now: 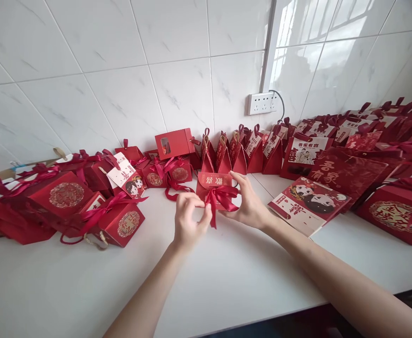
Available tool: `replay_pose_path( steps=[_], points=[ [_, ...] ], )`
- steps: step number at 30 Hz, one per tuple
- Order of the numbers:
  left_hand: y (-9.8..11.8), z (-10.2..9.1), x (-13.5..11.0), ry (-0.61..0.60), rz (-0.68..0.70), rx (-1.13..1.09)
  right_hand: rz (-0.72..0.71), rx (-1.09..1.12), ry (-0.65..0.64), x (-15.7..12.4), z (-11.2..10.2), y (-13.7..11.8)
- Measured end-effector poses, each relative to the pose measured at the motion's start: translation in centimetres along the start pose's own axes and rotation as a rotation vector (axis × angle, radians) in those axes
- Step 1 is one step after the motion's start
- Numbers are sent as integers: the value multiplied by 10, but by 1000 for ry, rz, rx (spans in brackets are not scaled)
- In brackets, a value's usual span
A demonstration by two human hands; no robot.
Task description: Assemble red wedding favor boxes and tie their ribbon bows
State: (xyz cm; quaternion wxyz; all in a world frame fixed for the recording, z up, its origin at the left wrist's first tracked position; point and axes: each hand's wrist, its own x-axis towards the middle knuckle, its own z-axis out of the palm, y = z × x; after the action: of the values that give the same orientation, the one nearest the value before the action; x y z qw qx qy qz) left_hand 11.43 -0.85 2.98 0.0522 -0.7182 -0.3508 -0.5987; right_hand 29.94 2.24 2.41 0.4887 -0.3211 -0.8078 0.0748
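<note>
Between my hands stands a small red gift box [214, 180] with pale lettering on its upper face. A shiny red ribbon [223, 198], tied in a bow, lies across its front. My left hand [190, 217] pinches the ribbon at the left of the bow between thumb and forefinger. From the right, my right hand [247, 203] grips the side of the box, its fingers reaching behind and its thumb low near the bow. Part of the box is hidden by the bow and my fingers.
Red gift boxes [65, 196] with ribbons crowd the left. A row of peaked boxes [223, 155] stands along the tiled wall, below a power strip [262, 103]. At right lie a flat card with cartoon figures [309, 204] and a large red box [396, 213] on the white table [223, 281].
</note>
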Motion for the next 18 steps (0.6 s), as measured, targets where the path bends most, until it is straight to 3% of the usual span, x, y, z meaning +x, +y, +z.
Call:
replay_pose_path(
  steps=[2,4,12,18],
  points=[
    [5,0,-1,27,251,111,-29,31,59,-1,2,-6],
    [10,0,0,49,360,163,-50,63,96,-2,4,-11],
    [17,-2,2,75,400,162,-110,75,131,-4,5,-15],
    [16,-1,1,81,353,114,-111,78,144,-3,5,-13]
  ],
)
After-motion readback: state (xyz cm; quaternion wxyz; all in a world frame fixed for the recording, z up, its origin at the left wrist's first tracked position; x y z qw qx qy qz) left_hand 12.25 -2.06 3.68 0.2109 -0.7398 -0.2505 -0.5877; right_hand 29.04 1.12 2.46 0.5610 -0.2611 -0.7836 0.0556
